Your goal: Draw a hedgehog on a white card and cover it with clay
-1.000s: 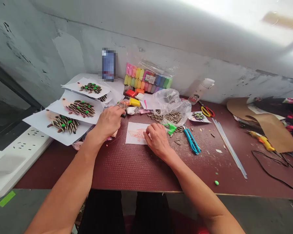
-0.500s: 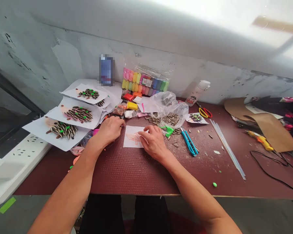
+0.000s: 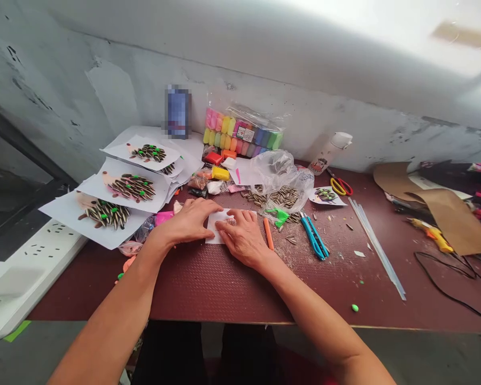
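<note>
Paper: I see the small, flat white sheet (image 3: 214,220) between my two hands, on the tabletop, with reddish drawn lines partly hidden by fingers.
Left hand: I have it (image 3: 188,220) at the sheet's left side, thumb and fingers apart in a wide curve.
Right hand: I have it (image 3: 245,235) over the sheet's right part, fingers bent; I cannot tell whether the tips pinch anything.
Orange stick: smooth, slim and straight (image 3: 268,234), just beside the right hand.
Seeds: striped, pointed ovals (image 3: 285,197), heaped by crinkled clear plastic (image 3: 278,167).
Cutter: glossy blue (image 3: 315,238), slanted, right of the seeds' green scrap (image 3: 281,217).
Tabletop: dark red, finely textured (image 3: 208,289), dusted with crumbs.
Seeded sheets: overlapping white paper (image 3: 86,179), bristling with seeds and green dots.
</note>
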A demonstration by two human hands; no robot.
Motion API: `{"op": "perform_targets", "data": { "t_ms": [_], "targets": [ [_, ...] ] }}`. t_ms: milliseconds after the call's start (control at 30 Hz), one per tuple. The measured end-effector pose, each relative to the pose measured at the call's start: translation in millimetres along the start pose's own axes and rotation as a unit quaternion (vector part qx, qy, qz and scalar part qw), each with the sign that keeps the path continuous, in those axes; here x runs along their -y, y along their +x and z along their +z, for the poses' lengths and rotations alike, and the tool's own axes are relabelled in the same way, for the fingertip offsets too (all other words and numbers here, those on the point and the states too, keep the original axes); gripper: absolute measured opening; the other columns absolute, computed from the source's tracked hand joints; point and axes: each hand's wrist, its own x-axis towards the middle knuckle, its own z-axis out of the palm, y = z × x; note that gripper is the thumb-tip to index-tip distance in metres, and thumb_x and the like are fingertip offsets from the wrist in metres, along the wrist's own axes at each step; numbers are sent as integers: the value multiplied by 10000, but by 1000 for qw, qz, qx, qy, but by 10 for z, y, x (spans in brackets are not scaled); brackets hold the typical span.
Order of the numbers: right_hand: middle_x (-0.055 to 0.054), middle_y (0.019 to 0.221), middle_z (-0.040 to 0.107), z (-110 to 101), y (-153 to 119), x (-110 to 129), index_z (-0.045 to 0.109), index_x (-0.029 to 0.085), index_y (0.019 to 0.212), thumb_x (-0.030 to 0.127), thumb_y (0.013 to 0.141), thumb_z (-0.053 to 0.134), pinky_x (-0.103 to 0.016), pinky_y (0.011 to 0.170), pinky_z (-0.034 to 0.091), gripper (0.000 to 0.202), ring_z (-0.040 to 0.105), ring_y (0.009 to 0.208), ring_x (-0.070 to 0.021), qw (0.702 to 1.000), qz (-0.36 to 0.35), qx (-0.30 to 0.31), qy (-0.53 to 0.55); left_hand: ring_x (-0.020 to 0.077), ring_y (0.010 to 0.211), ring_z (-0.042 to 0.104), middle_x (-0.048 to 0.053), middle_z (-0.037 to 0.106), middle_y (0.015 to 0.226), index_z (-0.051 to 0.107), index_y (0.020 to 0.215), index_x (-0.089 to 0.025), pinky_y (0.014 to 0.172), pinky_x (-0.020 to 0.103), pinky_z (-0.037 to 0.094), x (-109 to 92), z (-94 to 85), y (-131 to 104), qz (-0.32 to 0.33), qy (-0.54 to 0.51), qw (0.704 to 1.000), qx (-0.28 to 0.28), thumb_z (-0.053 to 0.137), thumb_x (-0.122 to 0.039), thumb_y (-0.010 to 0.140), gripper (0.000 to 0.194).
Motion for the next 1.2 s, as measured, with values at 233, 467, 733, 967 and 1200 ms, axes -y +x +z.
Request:
{"op": "perform_targets", "data": {
  "t_ms": [233,467,733,967,1200],
  "targets": [
    [-121,1295,595,-4,71,44,750,255,1104,358,1042,481,-439,995,352,294,501,1166,-263,999,22,16,21,318,1287,495,80,594,1391,568,1338,-228,1070,461,385,-77,-32,-11,-14,6,1000,25,664,-239,737,608],
    [-119,1301,592,-15,30,-65,713,271,1245,354,1039,495,-430,1013,362,311,504,1163,-252,997,57,-36,37,327,1283,512,69,611,1367,590,1307,-237,1060,464,394,-27,21,6,-7,-2,1000,4,691,-238,702,613],
    [-112,1292,590,17,24,-9,734,273,1150,355,1027,512,-437,998,359,267,501,1154,-261,1000,22,3,15,331,1257,526,82,628,1342,602,1290,-244,1029,458,414,14,49,7,10,-2,1000,-15,665,-245,717,576],
    [-130,1310,582,-13,-4,-43,713,254,1218,355,1026,512,-445,1016,357,296,489,1159,-272,999,43,-32,-5,323,1268,525,82,618,1359,602,1289,-243,1036,452,418,22,93,10,19,21,999,-26,635,-274,767,524],
    [-115,1284,606,-13,-17,-66,705,248,1219,345,1033,494,-424,1000,369,297,505,1137,-258,998,51,-38,8,310,1251,575,91,662,1345,619,1305,-218,1085,464,418,83,67,13,18,-27,999,-28,614,-263,787,519]
  ]
}}
